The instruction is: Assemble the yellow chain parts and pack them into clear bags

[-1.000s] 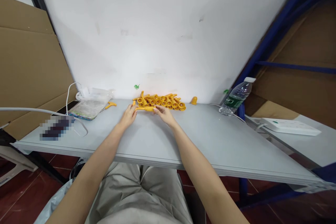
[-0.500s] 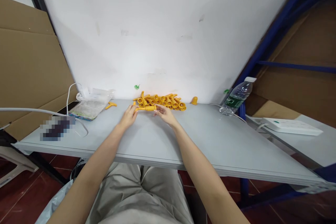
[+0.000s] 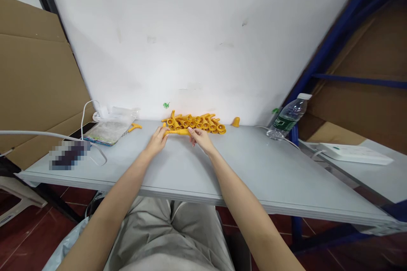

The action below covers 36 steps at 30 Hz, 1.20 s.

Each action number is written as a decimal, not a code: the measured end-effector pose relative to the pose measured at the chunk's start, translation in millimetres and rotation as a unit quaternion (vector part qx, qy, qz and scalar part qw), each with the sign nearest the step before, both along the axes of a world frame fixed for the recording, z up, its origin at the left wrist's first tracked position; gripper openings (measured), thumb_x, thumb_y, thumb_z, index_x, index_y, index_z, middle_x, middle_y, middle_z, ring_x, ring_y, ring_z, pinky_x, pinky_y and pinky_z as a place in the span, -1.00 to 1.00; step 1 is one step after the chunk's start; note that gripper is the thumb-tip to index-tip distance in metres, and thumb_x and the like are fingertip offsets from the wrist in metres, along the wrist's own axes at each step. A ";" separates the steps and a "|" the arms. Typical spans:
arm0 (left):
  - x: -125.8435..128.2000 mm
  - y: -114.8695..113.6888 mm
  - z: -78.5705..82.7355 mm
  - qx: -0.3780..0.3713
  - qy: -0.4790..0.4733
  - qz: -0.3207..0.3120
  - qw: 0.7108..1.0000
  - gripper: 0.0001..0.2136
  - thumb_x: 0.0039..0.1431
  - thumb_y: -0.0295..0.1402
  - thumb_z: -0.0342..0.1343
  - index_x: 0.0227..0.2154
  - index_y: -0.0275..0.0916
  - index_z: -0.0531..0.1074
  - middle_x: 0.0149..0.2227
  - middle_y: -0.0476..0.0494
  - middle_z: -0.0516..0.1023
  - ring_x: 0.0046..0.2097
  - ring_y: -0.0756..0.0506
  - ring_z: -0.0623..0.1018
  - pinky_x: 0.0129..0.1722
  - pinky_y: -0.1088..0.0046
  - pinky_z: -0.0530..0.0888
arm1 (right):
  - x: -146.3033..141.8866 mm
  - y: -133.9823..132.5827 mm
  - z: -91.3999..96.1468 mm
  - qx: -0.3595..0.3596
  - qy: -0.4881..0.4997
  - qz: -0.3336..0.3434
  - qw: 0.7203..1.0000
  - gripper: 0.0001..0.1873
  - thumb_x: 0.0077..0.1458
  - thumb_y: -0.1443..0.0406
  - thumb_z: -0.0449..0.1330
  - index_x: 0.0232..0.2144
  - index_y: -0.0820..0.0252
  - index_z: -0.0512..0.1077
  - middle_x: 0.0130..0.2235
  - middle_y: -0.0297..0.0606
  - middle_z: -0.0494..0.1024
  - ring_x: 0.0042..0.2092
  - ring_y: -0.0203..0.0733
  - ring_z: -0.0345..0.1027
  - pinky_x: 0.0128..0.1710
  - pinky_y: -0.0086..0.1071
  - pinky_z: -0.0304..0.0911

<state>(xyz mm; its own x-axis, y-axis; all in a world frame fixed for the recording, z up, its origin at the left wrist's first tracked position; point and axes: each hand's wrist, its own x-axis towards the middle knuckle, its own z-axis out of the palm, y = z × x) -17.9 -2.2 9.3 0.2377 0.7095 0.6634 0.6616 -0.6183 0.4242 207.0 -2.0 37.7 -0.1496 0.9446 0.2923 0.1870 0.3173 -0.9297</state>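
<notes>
A yellow plastic piece with a ribbed shaft (image 3: 178, 132) lies level between my two hands, just above the table. My left hand (image 3: 157, 140) is closed round its left end, where a short yellow stub sticks up past the fingers. With thumb and fingers, my right hand (image 3: 200, 138) pinches the right end, covering it. Right behind them, a pile of similar yellow pieces (image 3: 205, 125) lies against the wall, several with round flared mouths facing me. A single yellow bell-shaped cap (image 3: 235, 122) stands to the right of the pile.
On the left lie a yellow T-shaped handle (image 3: 136, 126), a clear plastic bag (image 3: 108, 130), a white cable (image 3: 82, 120) and a blurred-out dark object (image 3: 69, 155). A water bottle (image 3: 288, 117) leans at the right; beyond it is a white power strip (image 3: 356, 153). Cardboard (image 3: 34, 72) borders the left side.
My right hand has shifted its fingers on the right end of the yellow piece, the thumb now lying over the top. My left hand stays nearly in place.
</notes>
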 end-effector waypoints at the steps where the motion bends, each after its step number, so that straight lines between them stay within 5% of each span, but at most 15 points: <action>1: 0.3 0.9 -0.9 0.001 -0.003 -0.001 1.000 -0.79 0.29 -0.39 -0.07 -0.05 -0.18 0.33 -0.13 -0.16 0.42 -0.20 -0.06 0.48 -0.11 0.39 0.44 | -1.1 0.4 -0.4 -0.002 0.003 -0.006 1.000 -0.37 -0.10 -0.29 0.13 -0.61 0.14 0.24 -0.63 -0.33 0.44 -0.69 -0.33 0.22 -0.57 -0.38 0.13; 6: 0.9 3.7 -3.2 0.003 -0.007 0.007 1.000 -0.79 0.28 -0.42 -0.06 -0.06 -0.19 0.33 -0.12 -0.17 0.42 -0.17 -0.07 0.48 -0.10 0.38 0.44 | 0.3 4.3 -2.6 -0.021 -0.013 -0.011 1.000 -0.37 -0.06 -0.28 0.10 -0.56 0.17 0.31 -0.54 -0.27 0.50 -0.65 -0.31 0.30 -0.55 -0.38 0.18; 9: 0.9 4.9 -3.6 0.001 -0.006 0.012 1.000 -0.79 0.27 -0.42 -0.05 -0.06 -0.19 0.33 -0.11 -0.17 0.42 -0.15 -0.08 0.49 -0.11 0.38 0.44 | 5.8 4.6 -1.7 -0.020 -0.017 0.013 1.000 -0.44 -0.04 -0.16 0.21 -0.26 0.20 0.46 -0.29 -0.18 0.58 -0.52 -0.27 0.42 -0.47 -0.37 0.29; 13: 0.7 6.6 -4.5 0.000 -0.007 0.015 1.000 -0.80 0.27 -0.41 -0.03 -0.06 -0.18 0.33 -0.11 -0.16 0.42 -0.10 -0.09 0.48 -0.10 0.38 0.44 | 11.2 5.0 -2.5 0.021 -0.013 0.049 0.999 -0.33 -0.06 0.03 0.32 0.10 0.08 0.36 -0.06 -0.14 0.52 -0.36 -0.23 0.49 -0.33 -0.28 0.40; 19: 1.1 7.2 -4.6 0.000 -0.018 0.024 1.000 -0.84 0.26 -0.37 0.03 -0.12 -0.18 0.36 -0.16 -0.13 0.44 -0.14 -0.08 0.50 -0.10 0.39 0.44 | 11.0 10.3 -8.2 0.041 -0.004 0.062 0.997 -0.42 -0.05 0.08 0.30 0.03 0.15 0.42 -0.16 -0.19 0.53 -0.40 -0.22 0.48 -0.18 -0.14 0.43; 36: 3.9 4.2 -3.1 0.013 -0.032 0.033 0.999 -0.86 0.26 -0.36 0.03 -0.13 -0.18 0.36 -0.13 -0.15 0.47 -0.10 -0.11 0.51 -0.08 0.36 0.44 | 10.9 12.8 -10.7 0.052 0.004 0.057 0.997 -0.40 -0.07 0.03 0.33 0.00 0.17 0.45 -0.22 -0.21 0.55 -0.43 -0.21 0.47 -0.19 -0.13 0.43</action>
<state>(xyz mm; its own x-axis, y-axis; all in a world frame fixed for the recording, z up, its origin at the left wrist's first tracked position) -14.0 2.0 6.2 0.1467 0.7045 0.6943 0.6734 -0.5853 0.4516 217.9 10.8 27.0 -0.2509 0.8866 0.3885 0.1371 0.4298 -0.8924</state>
